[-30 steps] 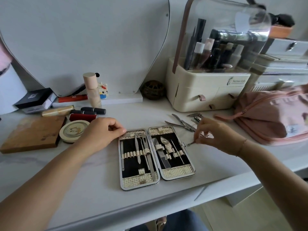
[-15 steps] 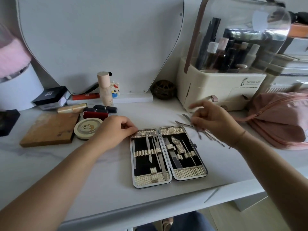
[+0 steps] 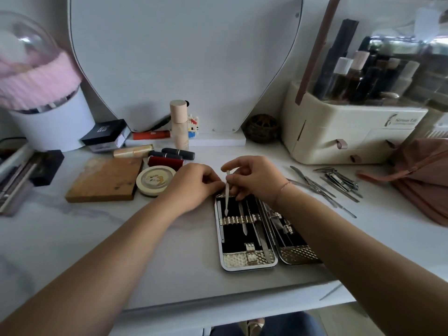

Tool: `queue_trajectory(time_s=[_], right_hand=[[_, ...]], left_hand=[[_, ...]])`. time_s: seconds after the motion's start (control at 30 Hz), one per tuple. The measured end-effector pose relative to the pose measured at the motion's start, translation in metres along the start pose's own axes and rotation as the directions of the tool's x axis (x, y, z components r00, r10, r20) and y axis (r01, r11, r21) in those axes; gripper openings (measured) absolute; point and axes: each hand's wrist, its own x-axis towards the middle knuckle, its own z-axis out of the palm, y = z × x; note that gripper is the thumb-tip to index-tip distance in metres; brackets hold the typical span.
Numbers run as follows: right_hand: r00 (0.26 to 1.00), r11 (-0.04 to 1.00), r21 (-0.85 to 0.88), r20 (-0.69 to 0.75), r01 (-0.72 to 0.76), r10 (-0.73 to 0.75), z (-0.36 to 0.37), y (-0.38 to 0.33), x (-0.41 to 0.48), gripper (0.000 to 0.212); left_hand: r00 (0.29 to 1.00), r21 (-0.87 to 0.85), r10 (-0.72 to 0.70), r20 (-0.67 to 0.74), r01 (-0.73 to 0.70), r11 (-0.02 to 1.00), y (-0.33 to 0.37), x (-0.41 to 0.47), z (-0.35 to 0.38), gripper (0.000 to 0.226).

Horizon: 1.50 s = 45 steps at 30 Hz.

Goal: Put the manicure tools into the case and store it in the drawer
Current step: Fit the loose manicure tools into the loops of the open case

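The right hand (image 3: 257,180) pinches a slim pale tool (image 3: 227,195) between thumb and fingertips, holding it nearly upright with its tip down at the strap band in the left half of the open case (image 3: 247,261). The left hand (image 3: 194,185) sits with curled fingers at the case's far left corner; I cannot tell whether it grips the rim. The case lies open on the white tabletop (image 3: 121,238), with loose metal tools (image 3: 339,183) scattered to its right, near a cream drawer organiser (image 3: 339,137).
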Motion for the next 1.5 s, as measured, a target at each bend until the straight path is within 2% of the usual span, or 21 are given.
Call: queue_trajectory(time_s=[0.13, 0.4, 0.6, 0.77, 0.9, 1.23, 1.37, 1.5], right_hand=[[1.000, 0.999, -0.053, 0.003, 0.005, -0.005, 0.0019, 0.0016, 0.0017, 0.016], [0.998, 0.947, -0.314, 0.017, 0.064, -0.062, 0.0033, 0.0017, 0.0011, 0.020], [0.995, 0.930, -0.359, -0.030, 0.075, -0.092, 0.0060, 0.0047, 0.0004, 0.018], [0.995, 0.923, -0.372, 0.005, 0.094, -0.100, 0.0029, 0.0046, 0.0008, 0.018], [0.990, 0.884, -0.447, 0.021, 0.133, -0.138, 0.0020, 0.0037, -0.0009, 0.021], [0.994, 0.934, -0.344, 0.083, 0.097, -0.073, 0.0024, -0.0001, 0.0037, 0.016], [0.997, 0.988, -0.156, 0.081, 0.003, 0.010, -0.0013, -0.0027, 0.0041, 0.015], [0.998, 0.998, -0.049, 0.054, -0.028, 0.031, -0.0019, -0.0009, 0.0024, 0.020]], left_hand=[[1.000, -0.013, -0.003, 0.010, 0.003, 1.000, -0.0011, 0.0004, -0.0011, 0.007], [0.999, -0.009, -0.016, 0.039, 0.016, 1.000, -0.0014, 0.0012, -0.0048, 0.011], [0.998, -0.011, -0.048, 0.027, 0.048, 0.999, -0.0021, 0.0008, -0.0047, 0.007], [0.998, -0.025, -0.046, 0.054, 0.047, 0.999, -0.0026, 0.0016, -0.0054, 0.004], [0.996, -0.039, -0.050, 0.076, 0.053, 0.998, -0.0030, 0.0010, -0.0056, 0.004], [0.995, 0.000, -0.044, 0.087, 0.044, 0.999, -0.0017, 0.0000, -0.0072, 0.007], [0.994, -0.020, -0.037, 0.107, 0.039, 0.999, -0.0028, 0.0005, -0.0081, 0.006], [0.992, -0.035, -0.036, 0.121, 0.040, 0.999, -0.0024, -0.0004, -0.0091, 0.005]])
